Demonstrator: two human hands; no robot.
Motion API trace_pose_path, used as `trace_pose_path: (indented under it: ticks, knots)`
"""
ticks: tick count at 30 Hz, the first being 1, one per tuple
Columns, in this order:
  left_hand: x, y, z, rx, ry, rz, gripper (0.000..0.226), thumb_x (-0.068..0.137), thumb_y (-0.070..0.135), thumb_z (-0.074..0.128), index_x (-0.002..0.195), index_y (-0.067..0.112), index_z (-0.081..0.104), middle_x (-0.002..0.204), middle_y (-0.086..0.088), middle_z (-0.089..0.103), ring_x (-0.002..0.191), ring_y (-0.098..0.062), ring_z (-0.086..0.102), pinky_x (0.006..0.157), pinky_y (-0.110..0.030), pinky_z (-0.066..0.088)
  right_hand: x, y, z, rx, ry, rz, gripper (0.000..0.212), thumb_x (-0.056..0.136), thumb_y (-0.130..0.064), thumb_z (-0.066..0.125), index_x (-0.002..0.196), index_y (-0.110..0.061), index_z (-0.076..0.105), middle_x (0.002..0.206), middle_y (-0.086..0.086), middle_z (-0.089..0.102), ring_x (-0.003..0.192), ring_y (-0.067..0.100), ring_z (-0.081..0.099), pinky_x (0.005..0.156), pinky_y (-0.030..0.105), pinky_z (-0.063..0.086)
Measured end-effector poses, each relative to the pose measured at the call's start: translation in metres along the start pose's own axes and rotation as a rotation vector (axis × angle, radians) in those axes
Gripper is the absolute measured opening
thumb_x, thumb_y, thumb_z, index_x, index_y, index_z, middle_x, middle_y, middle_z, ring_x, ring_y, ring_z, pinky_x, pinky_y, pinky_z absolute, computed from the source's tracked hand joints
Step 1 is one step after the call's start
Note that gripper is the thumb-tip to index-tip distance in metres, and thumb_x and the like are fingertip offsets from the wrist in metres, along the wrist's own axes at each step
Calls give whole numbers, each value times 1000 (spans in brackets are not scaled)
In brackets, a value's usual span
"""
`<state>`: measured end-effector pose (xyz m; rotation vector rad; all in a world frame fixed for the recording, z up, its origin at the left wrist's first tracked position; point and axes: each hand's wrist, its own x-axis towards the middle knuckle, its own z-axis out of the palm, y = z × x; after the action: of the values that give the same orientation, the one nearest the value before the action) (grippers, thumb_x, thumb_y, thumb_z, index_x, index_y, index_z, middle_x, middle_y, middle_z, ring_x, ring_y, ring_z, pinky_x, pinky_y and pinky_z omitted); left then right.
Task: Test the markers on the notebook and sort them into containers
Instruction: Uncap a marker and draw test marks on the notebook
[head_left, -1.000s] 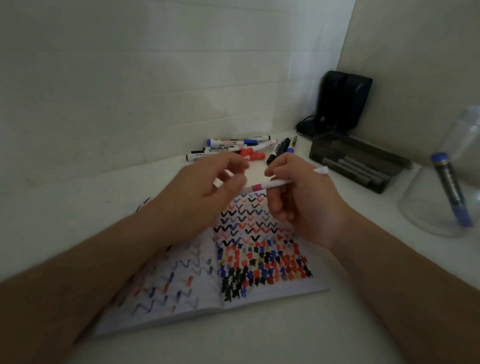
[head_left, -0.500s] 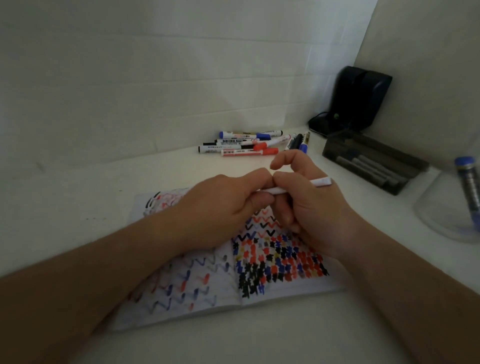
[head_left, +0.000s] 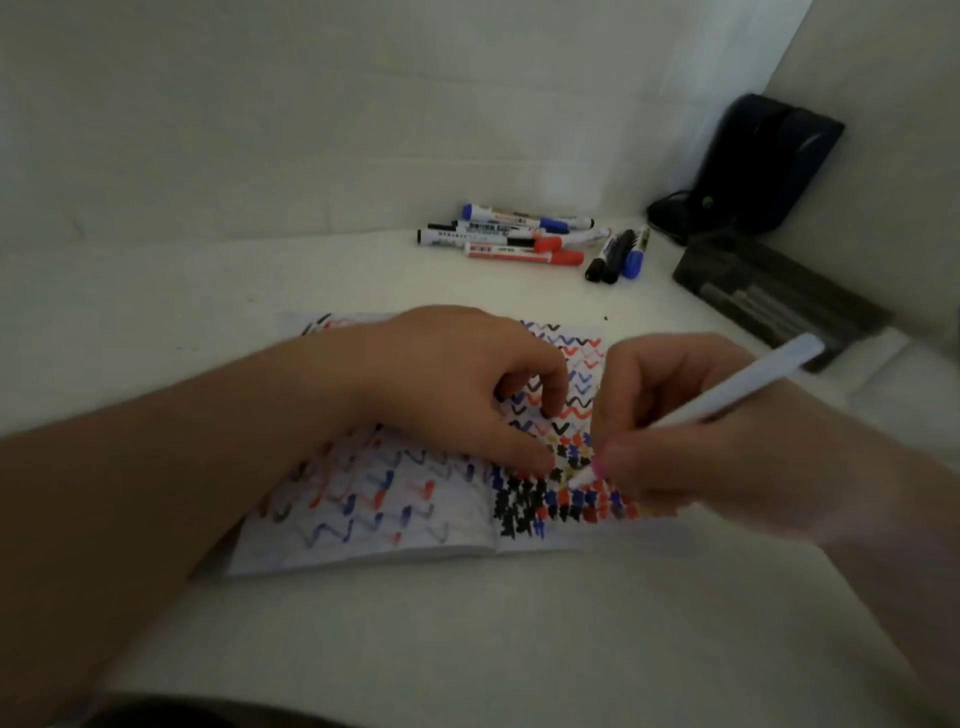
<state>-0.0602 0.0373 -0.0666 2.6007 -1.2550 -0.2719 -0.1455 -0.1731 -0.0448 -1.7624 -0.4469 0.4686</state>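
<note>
Marker (head_left: 727, 397) is in the right hand (head_left: 691, 431), fingers pinched round its white barrel, pinkish tip down on the right page of the notebook (head_left: 415, 499), which lies open in the middle of the table (head_left: 467, 623). The left hand (head_left: 467, 384) rests on the notebook with fingers curled, pinning the paper down; can't tell if the cap is tucked in there. So this one looks mid-test. Progress-wise I'd say there's a fair bit left: both pages are already packed with red, blue and black squiggles, and the dark tray (head_left: 769, 296) far right has a few grey pens lying in it, but a whole pile of markers (head_left: 519, 236) sits at the far side near the wall, unsorted. Those presumably need testing and binning too.
</note>
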Motion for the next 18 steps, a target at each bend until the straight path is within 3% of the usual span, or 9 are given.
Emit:
trace_pose_path:
  ticks: [5, 8, 12, 18]
  knots:
    - [2, 1, 1, 20, 2, 5, 51, 70, 82, 63, 111, 53, 55, 93, 17, 58, 84, -1, 55, 80, -35, 51, -5, 18, 20, -201, 153, -13, 16, 68, -13, 76, 63, -15, 61, 61, 15, 64, 48, 20, 60, 47, 31, 51]
    - [2, 3, 0, 13, -13, -5, 52, 68, 84, 64, 110, 55, 54, 93, 18, 57, 85, -1, 55, 78, -32, 50, -5, 17, 22, -180, 216, -14, 22, 70, -6, 73, 56, -17, 60, 57, 14, 64, 45, 17, 61, 44, 25, 49]
    - [2, 4, -1, 8, -14, -17, 52, 67, 85, 63, 109, 56, 54, 92, 19, 57, 84, 0, 55, 76, -31, 49, -4, 18, 26, -169, 256, 27, 28, 73, -6, 72, 52, -19, 59, 55, 16, 64, 44, 21, 61, 42, 25, 48]
    - [3, 5, 0, 4, -13, -30, 51, 67, 84, 64, 108, 57, 54, 88, 18, 56, 79, 1, 54, 71, -29, 47, -2, 16, 28, -211, 257, 71, 43, 78, 10, 75, 51, -20, 60, 55, 17, 66, 44, 24, 63, 43, 28, 50]
